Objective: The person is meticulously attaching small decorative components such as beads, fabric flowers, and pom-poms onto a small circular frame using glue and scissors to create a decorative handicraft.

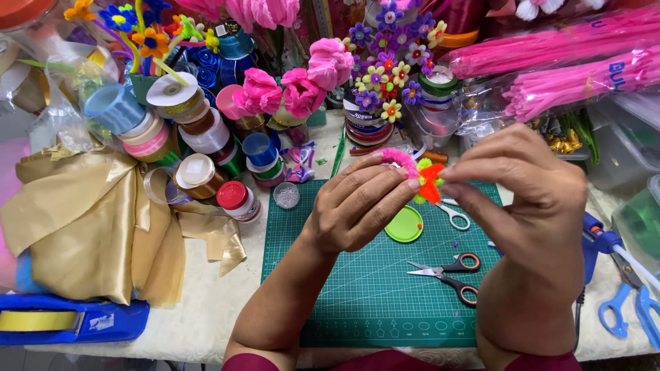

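Above a green cutting mat, my left hand pinches a fuzzy pink pipe cleaner that curves over its fingers. My right hand meets it from the right, fingertips on a small pipe-cleaner flower with orange and lime-green petals. Both hands hold the same piece between them. Under the hands lie a round green lid, white-handled scissors and red-handled black scissors.
Ribbon spools, a red-capped bottle and gold fabric crowd the left. Pink fabric flowers and purple pipe-cleaner flowers stand behind. Bagged pink pipe cleaners lie at back right, a blue glue gun and blue scissors at right.
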